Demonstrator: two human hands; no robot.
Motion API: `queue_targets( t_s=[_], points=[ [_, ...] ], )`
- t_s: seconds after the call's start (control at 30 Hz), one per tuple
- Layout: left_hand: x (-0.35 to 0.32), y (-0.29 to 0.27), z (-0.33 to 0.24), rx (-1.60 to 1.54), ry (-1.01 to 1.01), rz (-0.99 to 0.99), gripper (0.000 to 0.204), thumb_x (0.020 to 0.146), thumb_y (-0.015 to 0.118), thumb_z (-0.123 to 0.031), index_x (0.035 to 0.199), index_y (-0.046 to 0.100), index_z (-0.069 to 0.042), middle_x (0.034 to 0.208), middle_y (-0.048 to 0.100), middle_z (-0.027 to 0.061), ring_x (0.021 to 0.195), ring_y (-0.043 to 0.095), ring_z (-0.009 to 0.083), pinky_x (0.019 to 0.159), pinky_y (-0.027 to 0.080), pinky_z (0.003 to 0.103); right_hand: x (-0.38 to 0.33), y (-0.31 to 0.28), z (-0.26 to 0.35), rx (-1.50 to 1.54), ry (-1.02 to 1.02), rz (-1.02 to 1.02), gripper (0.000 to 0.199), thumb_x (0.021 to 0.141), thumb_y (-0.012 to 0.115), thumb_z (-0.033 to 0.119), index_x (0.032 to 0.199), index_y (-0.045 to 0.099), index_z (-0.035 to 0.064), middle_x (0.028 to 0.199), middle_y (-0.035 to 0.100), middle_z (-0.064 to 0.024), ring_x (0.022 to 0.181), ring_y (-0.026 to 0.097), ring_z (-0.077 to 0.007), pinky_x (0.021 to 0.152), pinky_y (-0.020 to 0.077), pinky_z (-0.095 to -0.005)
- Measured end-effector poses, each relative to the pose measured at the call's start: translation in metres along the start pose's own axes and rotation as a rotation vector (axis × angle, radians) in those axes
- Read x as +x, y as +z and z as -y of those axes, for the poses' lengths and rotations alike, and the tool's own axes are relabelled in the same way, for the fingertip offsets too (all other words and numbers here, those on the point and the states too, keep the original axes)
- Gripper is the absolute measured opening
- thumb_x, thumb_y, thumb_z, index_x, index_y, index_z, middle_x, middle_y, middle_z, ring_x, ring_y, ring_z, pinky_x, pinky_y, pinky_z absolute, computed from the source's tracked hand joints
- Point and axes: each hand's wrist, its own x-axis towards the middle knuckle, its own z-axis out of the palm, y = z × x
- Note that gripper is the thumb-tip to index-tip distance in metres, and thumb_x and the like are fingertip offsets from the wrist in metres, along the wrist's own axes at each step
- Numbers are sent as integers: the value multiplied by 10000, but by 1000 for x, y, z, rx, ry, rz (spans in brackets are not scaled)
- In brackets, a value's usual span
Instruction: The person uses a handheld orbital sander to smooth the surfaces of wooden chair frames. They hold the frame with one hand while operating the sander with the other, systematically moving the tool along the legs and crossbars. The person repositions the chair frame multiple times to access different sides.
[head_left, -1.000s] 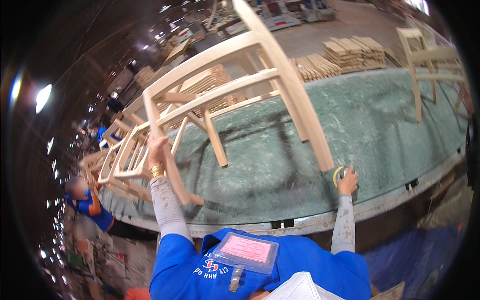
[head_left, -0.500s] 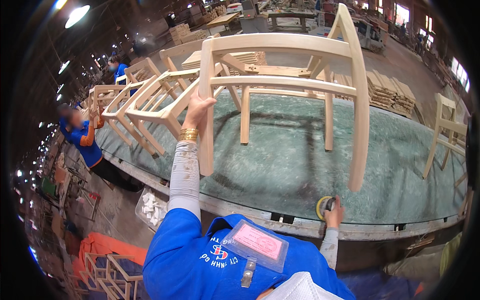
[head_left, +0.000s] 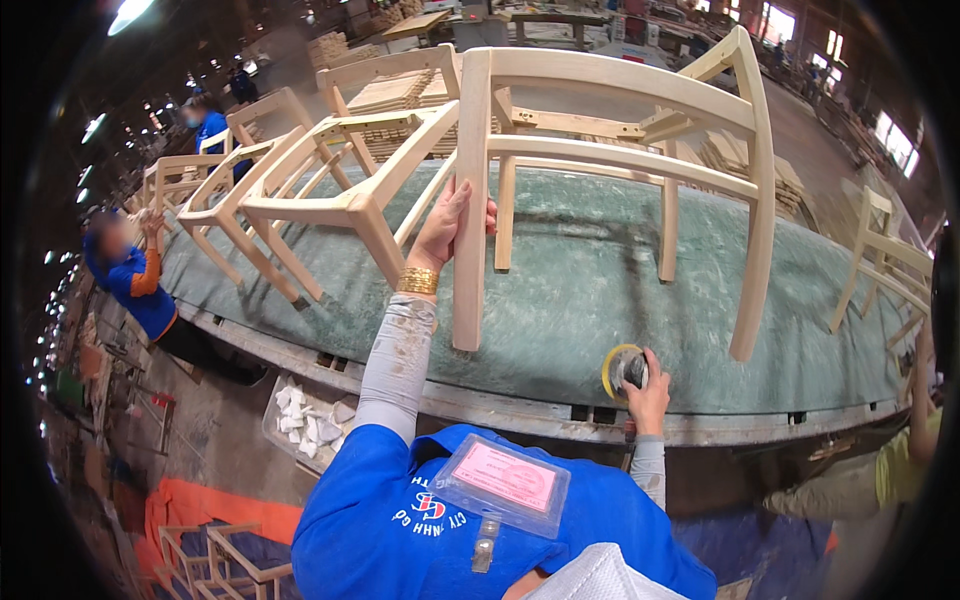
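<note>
A pale wooden chair frame [head_left: 620, 165] stands on the green-topped workbench [head_left: 570, 340] in front of me. My left hand [head_left: 447, 225] is closed round its near left post, thumb up along the wood. Low by the bench's front edge, my right hand [head_left: 648, 390] grips a round power sander [head_left: 626, 372] with a yellow-rimmed disc. The disc is turned to the left and stays apart from the chair frame. My fingers partly cover the sander's dark body.
More chair frames [head_left: 350, 205] crowd the bench to the left, close to my left arm. Another chair [head_left: 880, 250] stands at the far right. A bin of white scraps [head_left: 305, 420] sits below the bench edge. A co-worker in blue [head_left: 140, 285] works at left; another person's arm [head_left: 920, 400] shows at right.
The held chair frame and my left hand have shifted right in view. My right hand has raised the sander a little and brought it leftward, its disc now showing more.
</note>
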Motion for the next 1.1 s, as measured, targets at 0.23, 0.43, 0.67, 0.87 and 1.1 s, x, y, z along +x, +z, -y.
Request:
queue_targets(
  t_s=[0.23, 0.43, 0.67, 0.87, 1.1],
  points=[
    [-5, -5, 8, -111, -11, 38, 437, 957, 487, -362, 1292, 311, -145, 820, 576, 84, 623, 600, 145, 587, 532, 284, -22, 11, 61, 92, -69, -106, 780, 628, 766, 123, 1319, 459, 315, 1027, 537, -162, 967, 567, -356, 861, 465, -412],
    [-20, -2, 8, -77, 13, 44, 430, 962, 484, -336, 1300, 314, -133, 819, 574, 78, 650, 594, 140, 575, 519, 282, -2, -58, 156, 343, -439, -401, 700, 675, 741, 33, 1305, 490, 209, 1073, 503, -132, 995, 570, -273, 862, 473, -371],
    [-47, 5, 18, -54, 25, 23, 331, 969, 473, -312, 1215, 354, -126, 809, 567, 91, 638, 586, 142, 552, 513, 275, 66, -136, 274, 117, -524, -613, 626, 722, 731, 163, 1292, 500, 279, 1056, 529, -150, 965, 567, -316, 873, 462, -408],
    [-67, 4, 33, -39, 65, 68, 317, 970, 468, -278, 1239, 356, -153, 815, 564, 104, 651, 579, 161, 569, 514, 281, 115, -148, 304, -112, -406, -688, 612, 734, 712, 296, 1300, 480, 329, 1051, 544, -212, 956, 594, -390, 877, 468, -452],
    [-75, 3, 38, -37, 69, 85, 372, 958, 492, -266, 1270, 333, -139, 824, 560, 103, 670, 571, 166, 579, 510, 289, 117, -147, 312, -168, -546, -716, 625, 730, 699, 296, 1309, 468, 346, 1041, 573, -210, 987, 585, -363, 880, 471, -429]
  ],
)
